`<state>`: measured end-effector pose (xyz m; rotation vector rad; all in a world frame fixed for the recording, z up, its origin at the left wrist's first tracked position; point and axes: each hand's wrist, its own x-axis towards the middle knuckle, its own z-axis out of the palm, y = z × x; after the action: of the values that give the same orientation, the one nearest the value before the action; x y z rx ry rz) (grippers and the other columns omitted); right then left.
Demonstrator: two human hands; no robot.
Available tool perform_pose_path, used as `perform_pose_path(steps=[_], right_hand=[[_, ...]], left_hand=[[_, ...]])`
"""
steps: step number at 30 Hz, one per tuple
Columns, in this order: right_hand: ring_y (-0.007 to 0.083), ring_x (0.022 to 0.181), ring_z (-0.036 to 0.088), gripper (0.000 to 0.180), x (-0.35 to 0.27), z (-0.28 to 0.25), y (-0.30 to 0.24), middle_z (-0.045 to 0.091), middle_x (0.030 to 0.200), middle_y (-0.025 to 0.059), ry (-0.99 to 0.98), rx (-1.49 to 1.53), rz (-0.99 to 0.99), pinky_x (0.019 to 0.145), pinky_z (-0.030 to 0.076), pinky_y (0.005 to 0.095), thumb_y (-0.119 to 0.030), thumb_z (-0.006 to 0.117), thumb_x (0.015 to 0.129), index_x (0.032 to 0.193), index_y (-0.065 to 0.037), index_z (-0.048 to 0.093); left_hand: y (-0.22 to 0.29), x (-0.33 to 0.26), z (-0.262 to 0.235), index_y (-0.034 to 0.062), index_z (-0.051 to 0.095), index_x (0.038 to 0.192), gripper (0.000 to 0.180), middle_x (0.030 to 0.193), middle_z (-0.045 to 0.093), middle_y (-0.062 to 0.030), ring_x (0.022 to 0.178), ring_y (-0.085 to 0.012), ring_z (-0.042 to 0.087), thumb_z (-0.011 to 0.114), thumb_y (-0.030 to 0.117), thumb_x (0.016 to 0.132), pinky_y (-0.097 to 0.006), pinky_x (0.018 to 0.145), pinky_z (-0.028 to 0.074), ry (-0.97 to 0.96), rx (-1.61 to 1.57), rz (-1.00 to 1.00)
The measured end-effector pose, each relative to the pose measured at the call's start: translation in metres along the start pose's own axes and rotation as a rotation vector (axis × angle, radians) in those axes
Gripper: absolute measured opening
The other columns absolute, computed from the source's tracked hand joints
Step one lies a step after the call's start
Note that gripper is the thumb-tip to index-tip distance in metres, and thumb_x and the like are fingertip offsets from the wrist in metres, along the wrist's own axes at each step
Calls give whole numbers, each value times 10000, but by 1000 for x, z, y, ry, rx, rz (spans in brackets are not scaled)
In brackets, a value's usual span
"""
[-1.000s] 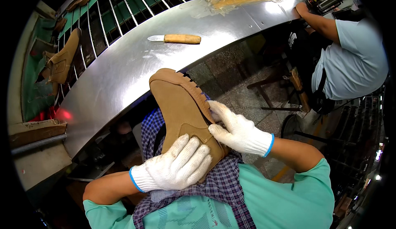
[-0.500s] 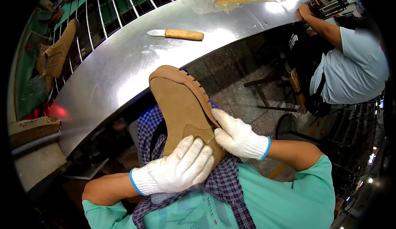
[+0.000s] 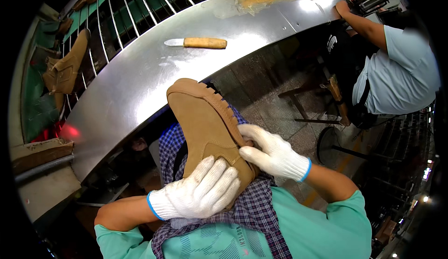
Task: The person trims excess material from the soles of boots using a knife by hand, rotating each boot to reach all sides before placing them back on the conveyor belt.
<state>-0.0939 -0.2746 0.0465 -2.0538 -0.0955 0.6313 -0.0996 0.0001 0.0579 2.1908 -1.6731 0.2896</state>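
Half a second ago the right hand (image 3: 273, 152) had thumb and forefinger close together on the boot's side; now they stand farther apart, a sliver of tan showing between them. They rest at the sole's edge toward the heel — whether they pinch it, I cannot tell. The left hand (image 3: 200, 191) looks unchanged, its bent fingers gripping the ankle part. The tan suede boot with a ridged rubber sole (image 3: 200, 123) has kept its place over the dark plaid cloth apron (image 3: 259, 200) on the lap, toe pointing away. The whole view has shifted slightly.

The left thumb is hidden, as are the right hand's other fingertips and most of the boot's heel. The toe overlaps the edge of the curved, shiny metal tabletop (image 3: 140, 67); contact there cannot be judged. The co-worker in a pale blue shirt (image 3: 396, 79) is partly lost in the dark rim.

Counted: two white knitted gloves with blue cuffs, one boot in hand, one knife with a wooden handle (image 3: 204, 43) on the tabletop, and one more tan boot (image 3: 70, 67) at the left — beside the metal bars (image 3: 116, 28).
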Motion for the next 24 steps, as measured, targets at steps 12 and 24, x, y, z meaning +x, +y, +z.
perform_pose_path(steps=[12, 24], right_hand=[[354, 1314, 651, 591, -35, 36, 18, 634, 1409, 258, 132, 252, -93, 1114, 527, 446, -344, 587, 1097, 1520, 62, 515], [429, 1261, 678, 632, -22, 19, 2, 623, 1421, 294, -34, 10, 84, 1071, 550, 475, -406, 564, 1086, 1529, 37, 480]], left_hand=[[4, -12, 2, 104, 774, 1145, 318, 1250, 729, -122, 1111, -317, 735, 737, 267, 874, -492, 1005, 589, 57, -61, -68], [6, -6, -1, 126, 782, 1202, 365, 1289, 723, -103, 1138, -306, 726, 729, 291, 881, -472, 1018, 589, -16, 8, -32]])
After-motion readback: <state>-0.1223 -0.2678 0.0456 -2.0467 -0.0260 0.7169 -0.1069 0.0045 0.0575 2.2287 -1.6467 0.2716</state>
